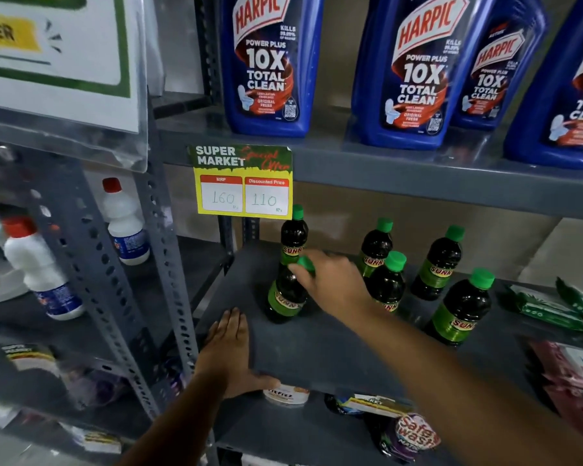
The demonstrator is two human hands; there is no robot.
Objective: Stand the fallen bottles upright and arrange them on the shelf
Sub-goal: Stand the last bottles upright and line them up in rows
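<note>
Several dark bottles with green caps and green-yellow labels stand upright on the grey middle shelf (317,348). My right hand (334,284) is closed around the neck and cap of the front left bottle (285,297), which stands upright. Directly behind it is another bottle (294,235). To the right stand the other bottles: one (376,245) at the back, one (389,280) partly behind my hand, one (438,264) further right and one (461,309) nearest the front. My left hand (228,351) lies flat on the shelf's front left corner, thumb under the edge.
Large blue cleaner bottles (270,62) fill the shelf above, with a price tag (243,181) hanging from its edge. Green packets (545,307) lie at the right. White bottles with red caps (41,267) stand on the left rack. A grey perforated upright (169,264) runs beside my left hand.
</note>
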